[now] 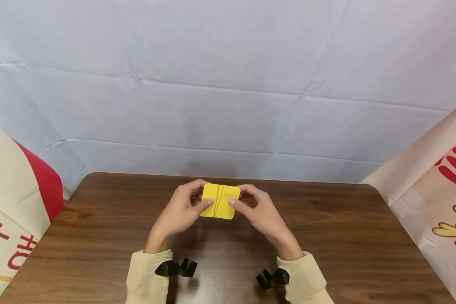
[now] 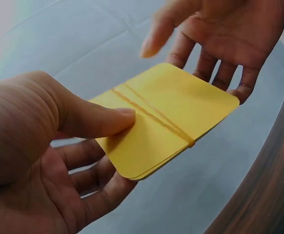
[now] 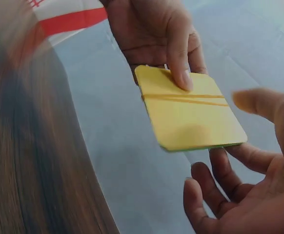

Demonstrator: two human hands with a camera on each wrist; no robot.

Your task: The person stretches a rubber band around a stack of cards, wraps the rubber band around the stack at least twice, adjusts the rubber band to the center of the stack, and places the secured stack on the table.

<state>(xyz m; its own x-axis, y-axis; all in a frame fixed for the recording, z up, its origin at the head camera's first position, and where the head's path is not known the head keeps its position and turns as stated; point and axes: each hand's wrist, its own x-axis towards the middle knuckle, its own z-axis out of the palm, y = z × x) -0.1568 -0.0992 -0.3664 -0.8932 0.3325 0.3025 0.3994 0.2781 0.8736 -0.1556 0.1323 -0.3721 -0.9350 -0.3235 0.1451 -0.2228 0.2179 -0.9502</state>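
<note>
A stack of yellow cards (image 1: 222, 213) with rounded corners is held up over the table, a thin yellow rubber band (image 2: 156, 117) looped around its middle. The band's two strands spread into a narrow V across the top face. My left hand (image 1: 180, 211) pinches one end of the stack, thumb on top and fingers beneath. At the opposite end is my right hand (image 1: 264, 213). Its thumb (image 3: 256, 103) is raised off the top card in both wrist views, while its fingers (image 3: 225, 170) reach to the stack's edge and underside. A greenish lower edge shows in the right wrist view.
The brown wooden table (image 1: 99, 253) lies under both hands. Behind it hangs a pale grey cloth (image 1: 228, 105). Printed cloths with red markings flank the left (image 1: 7, 202) and right (image 1: 441, 202) sides. Black wrist cameras (image 1: 169, 268) sit at both cuffs.
</note>
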